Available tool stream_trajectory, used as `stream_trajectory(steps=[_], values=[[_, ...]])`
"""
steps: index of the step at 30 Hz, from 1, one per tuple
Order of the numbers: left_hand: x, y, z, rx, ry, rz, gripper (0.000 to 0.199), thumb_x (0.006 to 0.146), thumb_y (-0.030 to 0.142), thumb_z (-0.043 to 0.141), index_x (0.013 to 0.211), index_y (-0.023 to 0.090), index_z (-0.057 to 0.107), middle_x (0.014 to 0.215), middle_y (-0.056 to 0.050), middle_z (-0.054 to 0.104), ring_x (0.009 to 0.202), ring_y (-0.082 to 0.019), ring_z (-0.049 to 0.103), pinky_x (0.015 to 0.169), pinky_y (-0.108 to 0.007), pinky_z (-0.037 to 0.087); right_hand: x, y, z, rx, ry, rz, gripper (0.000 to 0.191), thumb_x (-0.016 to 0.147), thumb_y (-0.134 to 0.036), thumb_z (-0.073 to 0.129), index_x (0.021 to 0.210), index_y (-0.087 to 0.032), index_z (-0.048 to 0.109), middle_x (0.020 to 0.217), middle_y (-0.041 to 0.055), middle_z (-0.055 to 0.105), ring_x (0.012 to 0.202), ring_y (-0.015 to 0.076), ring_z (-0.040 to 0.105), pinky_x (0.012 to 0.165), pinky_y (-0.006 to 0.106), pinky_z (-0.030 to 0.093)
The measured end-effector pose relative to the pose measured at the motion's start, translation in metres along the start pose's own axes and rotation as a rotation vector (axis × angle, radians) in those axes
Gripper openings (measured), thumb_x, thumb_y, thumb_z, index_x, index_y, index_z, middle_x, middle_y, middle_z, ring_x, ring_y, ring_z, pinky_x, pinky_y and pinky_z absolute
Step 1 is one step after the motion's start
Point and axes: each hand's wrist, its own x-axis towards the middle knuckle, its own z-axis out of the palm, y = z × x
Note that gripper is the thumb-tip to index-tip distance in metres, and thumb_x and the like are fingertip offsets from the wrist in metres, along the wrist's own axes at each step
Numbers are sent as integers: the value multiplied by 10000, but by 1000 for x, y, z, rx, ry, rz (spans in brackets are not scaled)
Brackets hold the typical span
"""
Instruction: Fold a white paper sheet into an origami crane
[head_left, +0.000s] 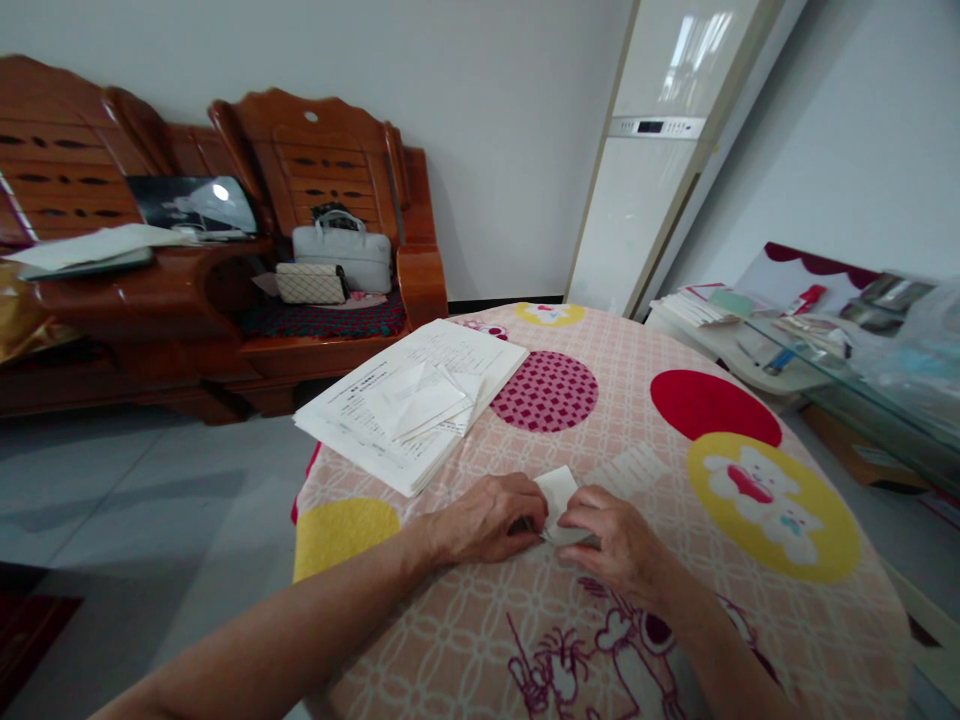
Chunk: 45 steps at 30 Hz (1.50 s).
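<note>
Between my two hands, low over the round table, is a small piece of folded white paper [559, 488]. My left hand [499, 515] pinches its left edge, fingers bent and thumb below. On the opposite side my right hand [611, 535] has its fingers closed on the paper's right edge. A thin printed sheet [628, 470] lies flat just beyond my right hand. To the far left of my hands rests a stack of printed paper [360, 420], with several smaller folded white papers [431, 402] on top.
A patterned tablecloth [465, 640] covers the table. Wooden chairs [322, 160] with a grey bag [345, 255] and a laptop [195, 205] stand at the back left. A glass-topped side table [847, 375] with papers and plastic bags is close on the right.
</note>
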Motion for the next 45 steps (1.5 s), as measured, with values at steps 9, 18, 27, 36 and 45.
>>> stream_trajectory(steps=[9,18,27,36,45], values=[[3,-3,2,-97,59,-109,85,838,146,577,777,133,634,1028,-82,653,898,-159,614,760,-231,466,4,-4,1,136,70,61,176,823,-58,582,758,-179,692,835,26,609,817,154,575,714,251,417],[6,0,1,-151,132,-206,93,801,131,607,713,133,638,1044,-79,653,897,-162,624,780,-248,474,7,-1,3,184,96,155,171,810,-82,575,688,-168,658,775,17,604,756,147,575,676,250,404],[7,3,7,-165,226,-312,94,738,107,630,649,137,638,1198,-103,614,1001,-192,620,864,-292,486,12,1,8,107,116,188,172,808,-84,572,664,-159,630,736,17,588,715,142,545,657,245,381],[8,5,17,-122,263,-436,127,694,92,621,582,147,642,1148,-86,634,943,-192,627,838,-304,494,18,-12,10,2,153,365,173,792,-112,618,624,-155,608,694,23,602,669,145,548,630,248,367],[5,9,22,-53,279,-476,131,707,78,622,607,152,581,1217,-131,587,1112,-252,584,894,-340,501,17,-14,13,14,167,420,166,796,-150,622,631,-162,626,703,39,629,660,156,561,606,249,372]])
